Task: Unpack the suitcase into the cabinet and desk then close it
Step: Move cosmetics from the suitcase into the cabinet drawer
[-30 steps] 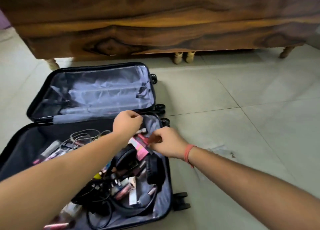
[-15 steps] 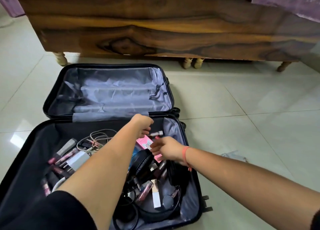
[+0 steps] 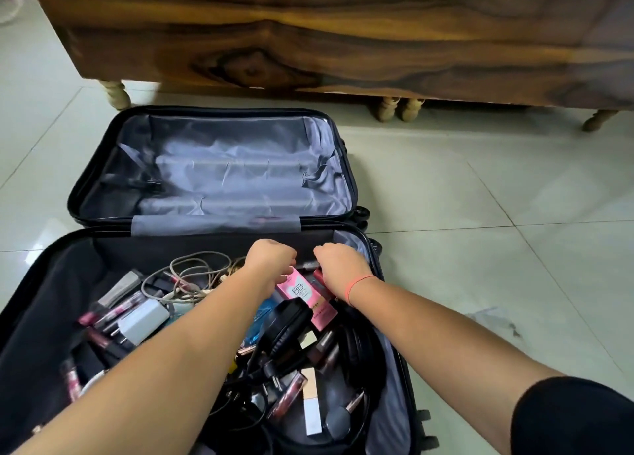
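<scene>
A black suitcase (image 3: 82, 180) lies wide open on the tiled floor. Its far half shows only grey lining. Its near half is packed with several cosmetics tubes, a pink BB cream box (image 3: 301, 291), black headphones (image 3: 286, 322), a white charger (image 3: 142, 321) and tangled cables (image 3: 192, 276). Both my hands reach into the far right corner of the near half, fingers curled downward. My left hand (image 3: 271, 259) holds one end of a slim dark tube (image 3: 306, 265). My right hand (image 3: 339, 266) touches the tube's other end and grips a red item (image 3: 319, 278). The fingertips are hidden.
A large dark wooden piece of furniture (image 3: 308, 33) on turned legs (image 3: 115, 94) stands just behind the suitcase. Pale floor tiles stretch to the right, with a small smudge (image 3: 494, 321) on them. The suitcase wheels (image 3: 429, 441) stick out at its right edge.
My right hand has moved up from the pink box to meet my left hand at the slim tube. The view has shifted closer over the suitcase.
</scene>
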### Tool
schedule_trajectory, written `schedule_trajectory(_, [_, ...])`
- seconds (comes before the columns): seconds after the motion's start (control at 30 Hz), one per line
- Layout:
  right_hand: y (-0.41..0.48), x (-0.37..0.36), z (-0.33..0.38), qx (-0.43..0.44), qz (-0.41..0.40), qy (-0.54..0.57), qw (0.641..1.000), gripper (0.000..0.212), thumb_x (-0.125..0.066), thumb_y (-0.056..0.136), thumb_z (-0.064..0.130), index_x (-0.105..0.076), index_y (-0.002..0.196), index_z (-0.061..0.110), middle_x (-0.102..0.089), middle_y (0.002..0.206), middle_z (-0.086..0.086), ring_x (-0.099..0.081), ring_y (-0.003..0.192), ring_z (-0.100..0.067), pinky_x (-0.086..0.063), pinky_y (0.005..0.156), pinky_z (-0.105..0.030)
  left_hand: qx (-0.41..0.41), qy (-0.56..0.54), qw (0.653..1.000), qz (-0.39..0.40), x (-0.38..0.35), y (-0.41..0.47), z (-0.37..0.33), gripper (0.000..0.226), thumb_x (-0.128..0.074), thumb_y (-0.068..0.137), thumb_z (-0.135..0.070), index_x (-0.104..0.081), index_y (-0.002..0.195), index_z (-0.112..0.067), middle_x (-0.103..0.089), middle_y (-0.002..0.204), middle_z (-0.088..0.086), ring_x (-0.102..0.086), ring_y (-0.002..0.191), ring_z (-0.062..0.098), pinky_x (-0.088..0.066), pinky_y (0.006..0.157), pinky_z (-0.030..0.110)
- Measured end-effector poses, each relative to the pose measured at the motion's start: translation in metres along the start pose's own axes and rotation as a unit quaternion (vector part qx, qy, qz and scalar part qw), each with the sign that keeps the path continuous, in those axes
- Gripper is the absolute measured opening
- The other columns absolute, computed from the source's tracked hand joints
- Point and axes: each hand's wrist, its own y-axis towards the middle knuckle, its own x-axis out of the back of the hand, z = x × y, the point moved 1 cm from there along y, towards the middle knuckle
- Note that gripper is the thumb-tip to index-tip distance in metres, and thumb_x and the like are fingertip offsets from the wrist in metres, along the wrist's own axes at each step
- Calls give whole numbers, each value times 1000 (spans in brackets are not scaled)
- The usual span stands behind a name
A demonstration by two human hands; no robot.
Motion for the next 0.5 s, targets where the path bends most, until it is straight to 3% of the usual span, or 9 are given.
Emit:
schedule_trajectory(0.1, [9, -16, 6, -17, 8, 8, 1000, 22, -47, 94, 12, -56, 112, 8, -59, 116, -13, -55, 110, -32, -46, 81, -37, 19, -72, 997, -33, 3, 8, 10, 22, -46, 93, 2, -51, 75, -8, -51, 70, 9, -43, 56, 16, -38, 55, 23])
schedule_trajectory(0.23, [20, -28, 14, -52, 21, 32, 998, 31, -53, 88, 13, -54, 119, 12, -53, 123, -14, -47, 117, -31, -46, 88, -36, 60, -121, 989, -60, 18, 20, 20, 8, -49, 95, -6, -56, 91, -6, -60, 79, 9, -55, 65, 17, -51, 68, 29])
schedule_trajectory(0.37, [28, -32, 9, -77, 31, 50, 995, 32, -57, 87, 14, -55, 119, 10, -46, 126, -16, -49, 116, -33, -44, 94, -36, 81, -135, 986, -56, 26, 26, 25, 10, -50, 96, -10, -58, 99, -6, -63, 85, 9, -59, 68, 18, -55, 50, 23])
schedule_trajectory(0.5, [24, -28, 6, -109, 4, 134, 985, 20, -55, 90, 17, -62, 106, 8, -56, 115, -15, -58, 105, -36, -47, 82, -35, 87, -150, 984, -44, 25, 20, 26, 15, -53, 95, -12, -58, 106, -3, -64, 88, 11, -61, 71, 18, -54, 48, 20])
